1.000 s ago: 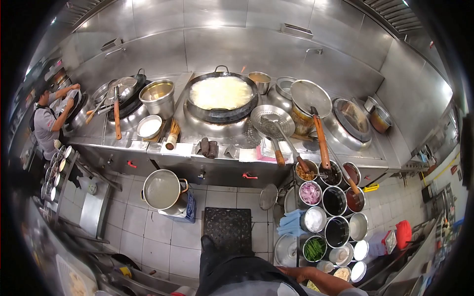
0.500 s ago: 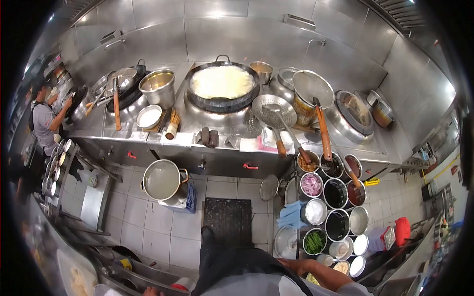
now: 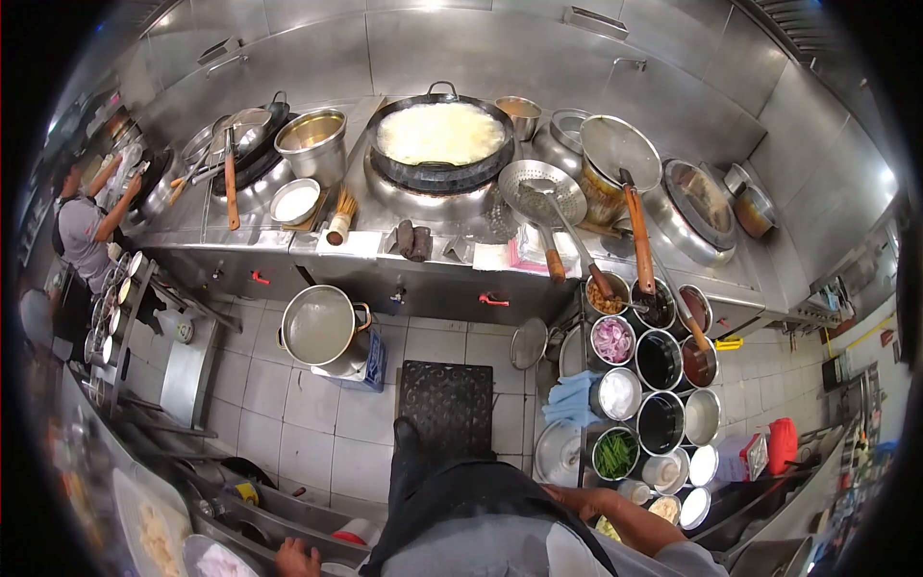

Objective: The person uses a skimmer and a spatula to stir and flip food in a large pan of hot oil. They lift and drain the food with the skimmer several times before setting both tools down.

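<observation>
My left hand (image 3: 297, 558) rests at the edge of the counter behind me, low in the view, its fingers apart and nothing visible in them. Close to it are a red-and-white container (image 3: 356, 532) and a tub of pale pink food (image 3: 216, 558). My right hand (image 3: 574, 501) lies against my dark apron (image 3: 452, 510) at the hip, its fingers mostly hidden. To its right stand a pot of cut green vegetables (image 3: 615, 453) and small tubs. Ahead, a large wok (image 3: 442, 179) on the stove holds pale, foaming contents.
A big pot (image 3: 318, 325) stands on a blue crate (image 3: 370, 365) at front left. A black mat (image 3: 447, 404) lies before my feet. Handles of a perforated ladle (image 3: 543, 192) and a mesh strainer (image 3: 620, 154) overhang the seasoning pots. At far left is a co-worker (image 3: 87, 231).
The view has tipped downward slightly, so the stove sits higher. More of my left hand shows at the back counter. The co-worker's arms have shifted.
</observation>
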A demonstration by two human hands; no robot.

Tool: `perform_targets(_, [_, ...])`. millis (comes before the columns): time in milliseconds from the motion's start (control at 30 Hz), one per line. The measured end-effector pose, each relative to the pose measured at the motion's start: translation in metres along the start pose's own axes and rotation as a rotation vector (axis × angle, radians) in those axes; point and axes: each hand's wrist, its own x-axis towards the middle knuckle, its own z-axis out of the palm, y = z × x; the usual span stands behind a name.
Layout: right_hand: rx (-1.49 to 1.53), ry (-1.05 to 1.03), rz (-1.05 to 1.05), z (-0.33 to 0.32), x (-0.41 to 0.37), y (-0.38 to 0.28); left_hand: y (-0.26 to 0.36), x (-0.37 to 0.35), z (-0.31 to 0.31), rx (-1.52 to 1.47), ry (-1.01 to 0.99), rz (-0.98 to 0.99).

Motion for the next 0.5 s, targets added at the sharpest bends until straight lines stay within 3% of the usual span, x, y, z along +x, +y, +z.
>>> perform_targets(200, [0.052, -0.022, -0.070, -0.010, -0.001, -0.004, -0.008, 0.004, 0.015, 0.088, 0.102, -0.021])
perform_targets(267, [0.016, -0.045, -0.034, -0.011, -0.001, -0.005, 0.002, 0.002, 0.002, 0.047, 0.004, -0.064])
perform_targets(500, [0.047, -0.033, -0.036, -0.005, 0.001, 0.006, 0.004, 0.001, -0.004, 0.025, -0.030, -0.029])
